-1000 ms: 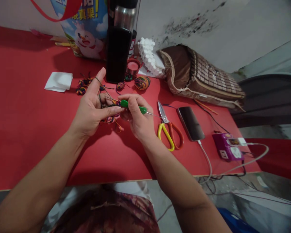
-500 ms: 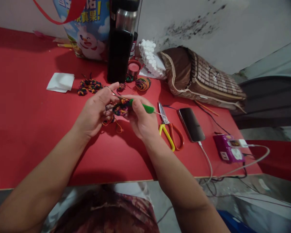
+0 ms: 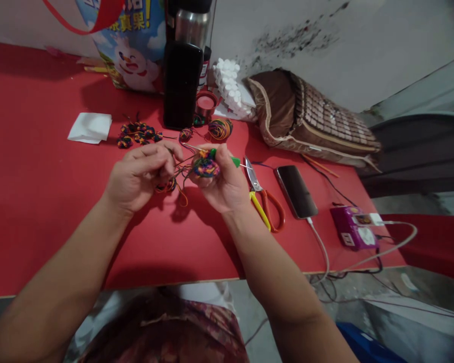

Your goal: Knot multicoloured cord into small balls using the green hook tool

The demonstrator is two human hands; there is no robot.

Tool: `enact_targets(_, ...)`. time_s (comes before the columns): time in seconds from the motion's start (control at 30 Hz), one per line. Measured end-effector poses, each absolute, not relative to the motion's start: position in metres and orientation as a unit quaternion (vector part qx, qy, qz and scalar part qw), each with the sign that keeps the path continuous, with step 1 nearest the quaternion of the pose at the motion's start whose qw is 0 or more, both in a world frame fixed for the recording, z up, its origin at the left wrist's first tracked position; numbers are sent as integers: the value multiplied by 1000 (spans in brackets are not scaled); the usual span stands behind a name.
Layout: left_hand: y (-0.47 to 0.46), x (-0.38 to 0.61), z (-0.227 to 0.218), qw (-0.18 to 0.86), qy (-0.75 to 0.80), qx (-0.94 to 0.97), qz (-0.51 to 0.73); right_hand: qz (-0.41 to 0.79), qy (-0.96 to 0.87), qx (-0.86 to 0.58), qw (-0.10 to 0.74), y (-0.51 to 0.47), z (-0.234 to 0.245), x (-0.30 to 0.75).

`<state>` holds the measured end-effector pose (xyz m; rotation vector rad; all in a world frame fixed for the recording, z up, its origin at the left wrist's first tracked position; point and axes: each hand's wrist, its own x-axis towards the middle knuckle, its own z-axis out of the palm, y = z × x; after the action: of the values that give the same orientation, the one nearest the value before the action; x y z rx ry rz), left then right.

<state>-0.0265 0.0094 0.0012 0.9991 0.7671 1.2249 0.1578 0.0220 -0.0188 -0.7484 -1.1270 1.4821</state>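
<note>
My right hand (image 3: 227,184) is closed on a green-handled crochet hook (image 3: 235,162) and a small round multicoloured crochet piece (image 3: 206,168). The hook's thin metal tip points left, above the piece. To its left, my left hand (image 3: 139,174) is closed around dark yarn strands (image 3: 181,164) that run across to the piece. A small bundle of yarn (image 3: 167,185) shows just below the left fingers. Behind the hands lie several crocheted pieces (image 3: 139,133), a small yarn ball (image 3: 185,134) and a larger yarn ball (image 3: 220,129).
Scissors (image 3: 259,194) with yellow and red handles lie right of my hand, beside a phone (image 3: 297,191) on a white cable. Farther right is a purple power strip (image 3: 353,227). A black phone (image 3: 182,85), a patterned bag (image 3: 136,55), white paper (image 3: 90,127) and a brown cushion (image 3: 318,118) sit behind.
My left hand has moved left and down, away from the crochet piece, and its fingers have closed. The piece now stays in my right hand with strands stretched between the hands.
</note>
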Motion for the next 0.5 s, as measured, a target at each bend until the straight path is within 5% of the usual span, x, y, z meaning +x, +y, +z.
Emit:
enact_targets(0.17,5,-15,2,480,400,547,557,625,-467,-302,548,18,-14,158)
enact_targets(0.5,7,-13,1,679,334,349,553,455,-555,-394,574,7,-27,146)
